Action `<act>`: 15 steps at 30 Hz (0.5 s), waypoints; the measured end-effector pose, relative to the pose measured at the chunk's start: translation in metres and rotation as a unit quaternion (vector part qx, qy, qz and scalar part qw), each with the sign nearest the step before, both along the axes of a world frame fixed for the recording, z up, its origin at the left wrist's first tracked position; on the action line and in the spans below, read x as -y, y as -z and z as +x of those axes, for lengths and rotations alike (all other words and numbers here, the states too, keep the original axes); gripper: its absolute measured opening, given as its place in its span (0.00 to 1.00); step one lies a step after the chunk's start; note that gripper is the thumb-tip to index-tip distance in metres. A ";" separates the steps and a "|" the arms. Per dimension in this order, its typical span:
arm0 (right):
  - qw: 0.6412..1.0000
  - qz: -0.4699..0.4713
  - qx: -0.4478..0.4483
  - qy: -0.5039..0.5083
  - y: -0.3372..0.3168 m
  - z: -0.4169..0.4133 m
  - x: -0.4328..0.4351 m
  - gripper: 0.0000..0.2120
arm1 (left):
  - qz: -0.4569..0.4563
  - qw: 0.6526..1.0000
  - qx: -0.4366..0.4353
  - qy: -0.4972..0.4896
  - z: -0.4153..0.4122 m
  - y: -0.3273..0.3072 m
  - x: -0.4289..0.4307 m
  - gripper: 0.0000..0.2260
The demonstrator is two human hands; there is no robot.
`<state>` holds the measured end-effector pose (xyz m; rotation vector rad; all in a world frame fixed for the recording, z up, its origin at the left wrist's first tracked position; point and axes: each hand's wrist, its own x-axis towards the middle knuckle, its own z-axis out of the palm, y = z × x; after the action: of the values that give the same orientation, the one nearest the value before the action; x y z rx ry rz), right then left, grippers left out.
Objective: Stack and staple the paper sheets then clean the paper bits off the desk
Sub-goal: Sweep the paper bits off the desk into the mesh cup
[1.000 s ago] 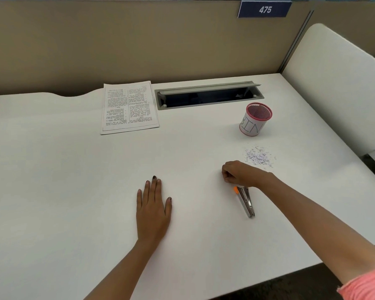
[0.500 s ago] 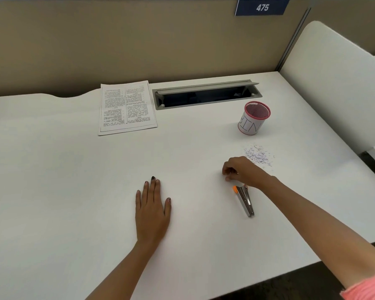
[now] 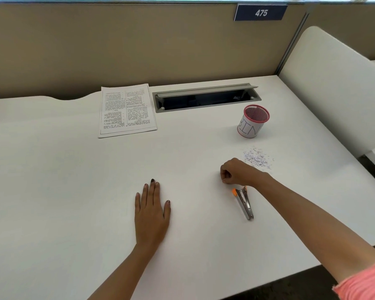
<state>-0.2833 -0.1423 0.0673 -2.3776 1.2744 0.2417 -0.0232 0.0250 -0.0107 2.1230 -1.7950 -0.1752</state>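
Note:
A stack of printed paper sheets (image 3: 127, 110) lies flat at the back of the white desk (image 3: 52, 180). A small pile of paper bits (image 3: 257, 158) is scattered right of centre, in front of a pink mesh cup labelled BIN (image 3: 252, 122). A silver stapler with an orange tip (image 3: 244, 202) lies on the desk, just below my right hand (image 3: 236, 172). That hand rests on the desk with its fingers curled in, between the stapler and the paper bits; whether it holds anything is hidden. My left hand (image 3: 151, 210) lies flat, palm down, fingers together, holding nothing.
A grey cable tray with its lid open (image 3: 206, 98) is set into the desk behind the cup. A tan partition (image 3: 139, 44) closes the back, with a sign reading 475. A white divider panel (image 3: 333, 83) stands along the right edge.
My right hand has drawn slightly up and away from the stapler and curled its fingers tighter. The left hand, papers, cup and stapler have stayed put.

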 end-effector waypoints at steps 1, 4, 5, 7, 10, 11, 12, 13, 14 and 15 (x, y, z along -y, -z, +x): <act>1.000 0.007 0.002 0.003 0.000 0.001 0.000 0.04 | 0.001 1.000 -0.001 0.000 0.000 0.000 0.000 0.28; 1.000 0.016 0.014 0.004 0.002 0.001 -0.002 0.07 | 0.001 1.000 -0.003 0.000 0.000 -0.001 0.000 0.28; 1.000 0.013 0.022 0.006 0.002 0.000 -0.003 0.07 | 0.001 1.000 -0.003 0.000 0.000 -0.001 0.000 0.28; 0.998 -0.006 0.054 0.017 0.005 -0.002 -0.007 0.06 | 0.003 1.000 -0.004 0.000 0.000 0.000 0.000 0.28; 0.984 -0.038 0.149 0.085 0.008 -0.009 -0.011 0.07 | 0.003 1.000 -0.004 -0.001 0.000 0.000 0.000 0.28; 0.974 -0.044 0.186 0.122 0.009 -0.012 -0.012 0.07 | 0.002 1.000 -0.004 0.000 0.000 0.000 0.000 0.28; 0.962 -0.047 0.216 0.160 0.009 -0.014 -0.013 0.07 | 0.002 1.000 -0.003 0.000 0.000 0.000 0.000 0.28; 0.949 -0.048 0.240 0.198 0.009 -0.016 -0.013 0.06 | 0.002 1.000 -0.002 0.001 0.000 0.000 0.000 0.28; 0.936 -0.048 0.261 0.234 0.008 -0.017 -0.013 0.06 | 0.002 1.000 -0.001 0.002 0.000 -0.001 0.000 0.28; 0.919 -0.048 0.283 0.270 0.008 -0.018 -0.012 0.07 | 0.002 1.000 -0.001 0.002 0.000 -0.001 0.000 0.28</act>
<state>-0.3018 -0.1302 0.0598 -1.8464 1.5784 -0.6407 -0.0235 0.0246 -0.0100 2.1218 -1.7992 -0.1825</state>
